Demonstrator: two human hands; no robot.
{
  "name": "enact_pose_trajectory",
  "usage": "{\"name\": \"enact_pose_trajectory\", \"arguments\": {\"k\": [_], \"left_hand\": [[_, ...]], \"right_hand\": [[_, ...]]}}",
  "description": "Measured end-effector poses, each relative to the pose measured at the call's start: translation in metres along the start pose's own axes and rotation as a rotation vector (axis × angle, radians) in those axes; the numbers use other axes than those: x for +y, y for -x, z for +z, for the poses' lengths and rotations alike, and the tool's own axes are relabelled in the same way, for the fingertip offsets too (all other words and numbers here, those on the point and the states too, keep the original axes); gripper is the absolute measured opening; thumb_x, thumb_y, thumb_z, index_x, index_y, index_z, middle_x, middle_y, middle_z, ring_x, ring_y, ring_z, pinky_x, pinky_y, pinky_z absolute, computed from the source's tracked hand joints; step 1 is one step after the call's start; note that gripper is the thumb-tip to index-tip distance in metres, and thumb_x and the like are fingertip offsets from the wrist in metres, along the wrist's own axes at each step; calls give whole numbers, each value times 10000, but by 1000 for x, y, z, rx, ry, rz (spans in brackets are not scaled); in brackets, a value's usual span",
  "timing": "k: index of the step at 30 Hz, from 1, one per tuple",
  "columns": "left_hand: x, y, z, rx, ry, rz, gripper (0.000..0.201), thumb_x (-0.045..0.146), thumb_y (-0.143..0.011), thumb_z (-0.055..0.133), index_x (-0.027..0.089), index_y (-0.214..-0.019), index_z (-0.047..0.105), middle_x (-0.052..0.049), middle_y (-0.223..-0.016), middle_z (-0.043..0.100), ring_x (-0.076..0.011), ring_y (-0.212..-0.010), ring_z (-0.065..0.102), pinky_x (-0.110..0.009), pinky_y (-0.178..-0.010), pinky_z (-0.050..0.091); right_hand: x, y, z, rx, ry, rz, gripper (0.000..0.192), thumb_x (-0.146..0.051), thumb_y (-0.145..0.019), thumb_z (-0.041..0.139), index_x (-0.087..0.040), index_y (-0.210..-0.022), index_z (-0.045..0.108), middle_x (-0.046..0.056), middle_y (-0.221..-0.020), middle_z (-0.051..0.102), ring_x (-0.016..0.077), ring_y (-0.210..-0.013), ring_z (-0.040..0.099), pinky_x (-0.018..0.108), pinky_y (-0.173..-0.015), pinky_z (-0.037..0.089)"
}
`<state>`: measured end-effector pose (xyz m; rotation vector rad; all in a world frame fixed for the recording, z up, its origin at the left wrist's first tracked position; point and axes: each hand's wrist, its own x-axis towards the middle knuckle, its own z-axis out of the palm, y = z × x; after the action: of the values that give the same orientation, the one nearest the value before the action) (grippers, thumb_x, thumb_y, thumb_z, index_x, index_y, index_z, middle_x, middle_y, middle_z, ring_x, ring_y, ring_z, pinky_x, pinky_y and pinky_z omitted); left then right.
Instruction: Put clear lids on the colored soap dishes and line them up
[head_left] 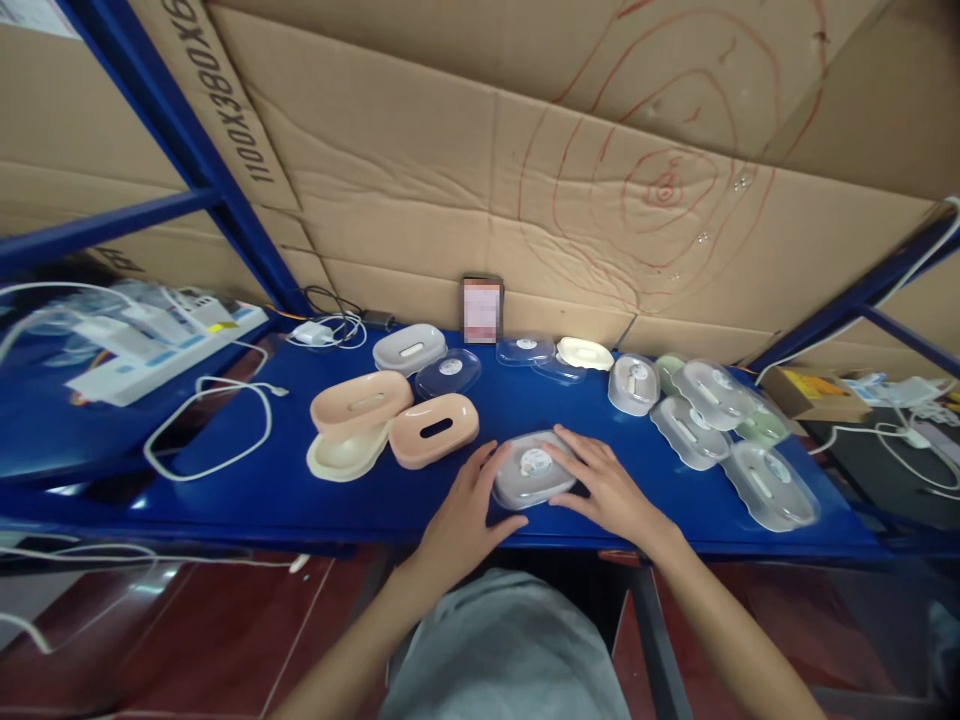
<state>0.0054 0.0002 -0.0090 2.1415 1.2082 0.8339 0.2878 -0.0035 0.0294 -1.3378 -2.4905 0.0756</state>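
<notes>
A grey oval soap dish (534, 482) with a clear lid and a round white sticker lies near the table's front edge. My left hand (463, 515) curves around its left side, thumb toward the front. From the right, my right hand (606, 487) grips the other side, with fingers over the lid's edge and thumb at the front. Left of my hands are two peach soap dish parts, the nearer one (433, 430) with a dark slot, and a cream tray (346, 455) partly under the farther one (361, 405).
Several lidded grey and green soap dishes (771, 488) cluster at the right. Clear lids (448, 372), a grey dish (409, 348) and a cream tray (585, 353) lie toward the back. A phone-like device (482, 310) leans on the cardboard. A power strip (165, 355) and white cable (268, 425) occupy the left.
</notes>
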Motion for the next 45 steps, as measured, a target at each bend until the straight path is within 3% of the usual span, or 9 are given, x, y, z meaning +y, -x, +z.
{"name": "enact_pose_trajectory", "arguments": {"k": [3, 6, 14, 18, 24, 33, 37, 42, 45], "left_hand": [[4, 4, -8, -20, 14, -5, 868, 340, -990, 731, 381, -1672, 196, -130, -1773, 219, -364, -1610, 354, -559, -1227, 473], [15, -14, -14, 2, -37, 84, 638, 365, -1080, 569, 338, -1649, 282, -123, -1709, 368, -306, -1580, 413, -530, -1260, 436], [52, -187, 30, -79, -373, 297, 558, 196, -1040, 560, 151, -1583, 440, -215, -1691, 414, -362, -1583, 388, -527, -1266, 351], [50, -226, 54, -99, -435, 281, 603, 169, -985, 654, 108, -1555, 468, -261, -1614, 483, -412, -1486, 486, -597, -1248, 313], [40, -180, 48, -115, -485, 315, 289, 163, -1000, 606, 127, -1272, 699, -211, -1364, 628, -380, -1370, 545, -577, -1229, 319], [23, -40, -7, -111, -476, 252, 79, 246, -989, 680, 227, -1066, 685, -106, -1224, 673, -323, -1178, 648, -487, -1001, 548], [-1, 3, -19, -6, -311, 239, 47, 267, -1027, 641, 229, -1054, 646, -123, -1479, 551, -322, -1407, 547, -493, -1147, 516], [-12, 17, -23, 52, -173, 143, 117, 305, -994, 695, 220, -986, 615, -123, -1549, 491, -328, -1465, 514, -506, -1198, 508], [-11, 17, -21, 28, -143, 103, 140, 261, -957, 731, 222, -1016, 611, -121, -1575, 478, -326, -1480, 512, -501, -1205, 515]], "right_hand": [[5, 27, 0, 131, 171, 251, 695, -588, -1030, 609, -309, -1643, 437, 180, -1642, 498, 396, -1396, 577, 579, -1093, 501], [8, 47, 2, 281, 353, 474, 757, -673, -995, 604, -247, -1610, 486, 241, -1544, 556, 459, -1331, 575, 666, -1086, 446], [6, 50, 25, 513, 379, 503, 502, -333, -1086, 437, -277, -1582, 499, 191, -1553, 550, 400, -1443, 489, 678, -1174, 337], [14, 52, 30, 514, 332, 538, 554, -268, -1075, 392, -285, -1626, 447, 178, -1592, 528, 403, -1493, 449, 686, -1168, 353], [17, 54, 34, 514, 229, 553, 571, -360, -1086, 430, -280, -1651, 427, 198, -1669, 438, 449, -1540, 379, 765, -1180, 305], [5, 42, 22, 453, 193, 334, 649, -228, -1085, 423, -318, -1713, 289, 132, -1703, 430, 372, -1597, 360, 698, -1253, 300], [12, -27, 14, 190, 132, 108, 664, -143, -1067, 367, -298, -1709, 302, 58, -1748, 374, 277, -1635, 312, 561, -1315, 299], [43, -139, 24, 131, 212, 242, 618, -208, -1043, 517, -124, -1646, 414, 212, -1736, 346, 414, -1621, 287, 643, -1288, 273], [49, -164, 32, 154, 228, 278, 576, -229, -1036, 568, -86, -1587, 481, 266, -1611, 492, 429, -1561, 365, 654, -1273, 261]]}}
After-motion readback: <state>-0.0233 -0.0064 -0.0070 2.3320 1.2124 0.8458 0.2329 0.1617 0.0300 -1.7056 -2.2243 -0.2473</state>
